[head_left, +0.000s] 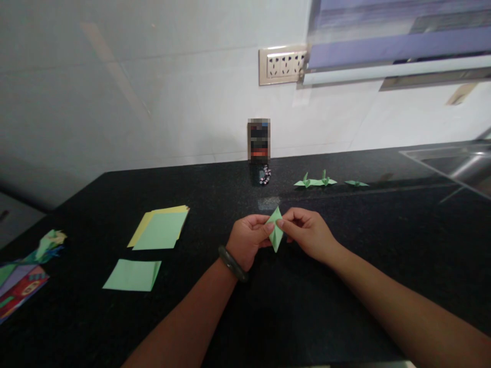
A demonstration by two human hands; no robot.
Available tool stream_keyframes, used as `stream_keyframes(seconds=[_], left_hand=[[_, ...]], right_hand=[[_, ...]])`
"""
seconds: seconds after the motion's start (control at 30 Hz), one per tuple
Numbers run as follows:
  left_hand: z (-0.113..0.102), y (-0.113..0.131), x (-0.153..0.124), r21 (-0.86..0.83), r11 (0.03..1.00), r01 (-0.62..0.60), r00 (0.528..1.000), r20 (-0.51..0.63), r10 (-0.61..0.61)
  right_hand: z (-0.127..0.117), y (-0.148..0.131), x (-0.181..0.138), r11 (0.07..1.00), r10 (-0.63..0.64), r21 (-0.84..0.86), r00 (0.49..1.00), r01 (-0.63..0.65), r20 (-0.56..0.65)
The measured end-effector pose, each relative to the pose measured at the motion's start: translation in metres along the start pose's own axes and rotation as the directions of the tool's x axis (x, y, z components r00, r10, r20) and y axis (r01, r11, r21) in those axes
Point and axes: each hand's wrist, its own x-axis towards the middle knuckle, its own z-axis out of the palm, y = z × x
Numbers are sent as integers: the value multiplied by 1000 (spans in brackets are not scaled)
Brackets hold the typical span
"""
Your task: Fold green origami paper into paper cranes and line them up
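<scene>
Between my two hands is a piece of light green origami paper (275,238), folded into a narrow diamond with a crease down its middle. My left hand (249,237), a dark bangle around its wrist, pinches the diamond's left side, thumb on top. From the other side, my right hand (309,232) grips the right edge with its thumb and fingertips. The fingers behind the paper are partly hidden. Beyond my hands, folded green paper cranes (315,182) stand in a row, with a flatter green folded piece (356,183) to their right.
Left of my hands lie a stack of green and yellow paper (161,230) and a creased green sheet (130,276). Colourful packets (25,291) sit at the far left. A phone (259,140) leans on the wall behind a beaded bracelet (265,175). A sink (460,163) is at right.
</scene>
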Motion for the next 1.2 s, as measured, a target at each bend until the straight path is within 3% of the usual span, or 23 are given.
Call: stream_keyframes(seconds=[0.3,0.63,0.87,1.2], left_hand=[[-1,-2,1,24,1000,9,999,-43,-8],[-1,-3,1,11,1000,18,999,-38,-17],[0,-3,1,-2,1000,28,999,-43,-28],[1,-3,0,-25,999,20,998,-54,-21]], right_hand=[[0,3,-1,984,-113,-146,993,106,-37],[-1,1,0,978,-140,-162,990,133,-30],[0,2,0,995,-74,-63,997,74,9],[2,5,0,998,-36,-50,999,36,-2]])
